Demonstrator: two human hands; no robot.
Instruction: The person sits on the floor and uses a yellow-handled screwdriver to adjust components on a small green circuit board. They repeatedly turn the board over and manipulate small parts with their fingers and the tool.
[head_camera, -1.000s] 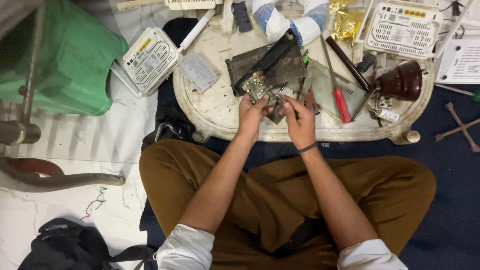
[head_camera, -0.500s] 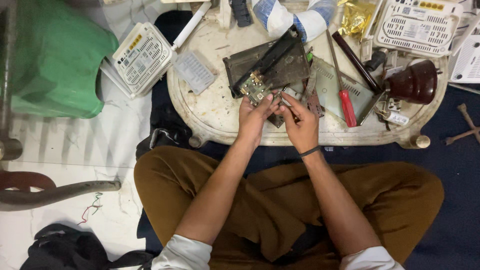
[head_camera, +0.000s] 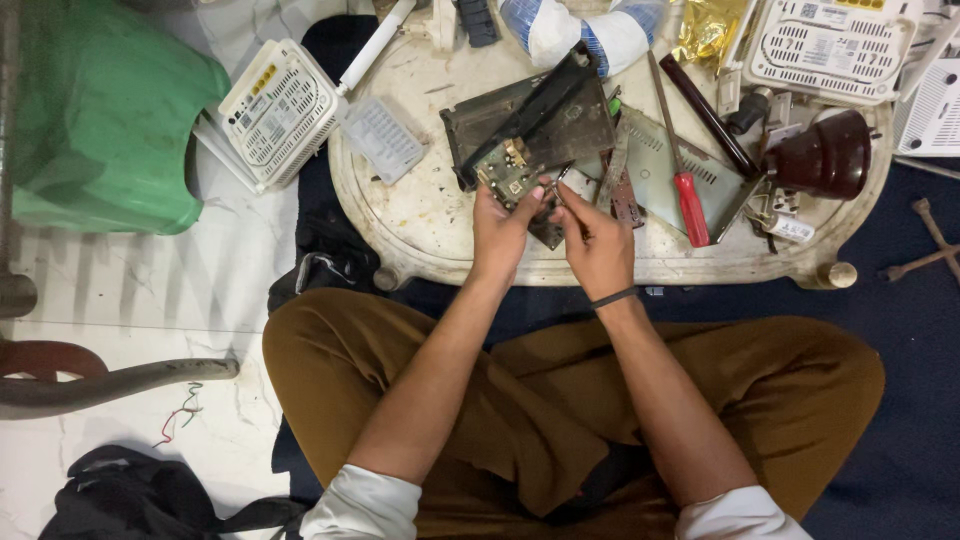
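Cluttered round table (head_camera: 420, 230), left hand (head_camera: 500, 225) grip holding circuit board (head_camera: 512, 175), right hand (head_camera: 597, 240) grip pinching half-hidden tool.

A circuit board (head_camera: 512, 178) sits on the counter (head_camera: 420, 225), between the left hand (head_camera: 500, 228) and right hand (head_camera: 597, 240). A screwdriver (head_camera: 682, 170) lies to its right. A router (head_camera: 278, 113) leans against the counter's left edge.

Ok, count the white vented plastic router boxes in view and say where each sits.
3. One white vented plastic router box lies left of the tray beside the green stool; a second sits at the tray's top right; a third is cut off at the right edge. More may be hidden.
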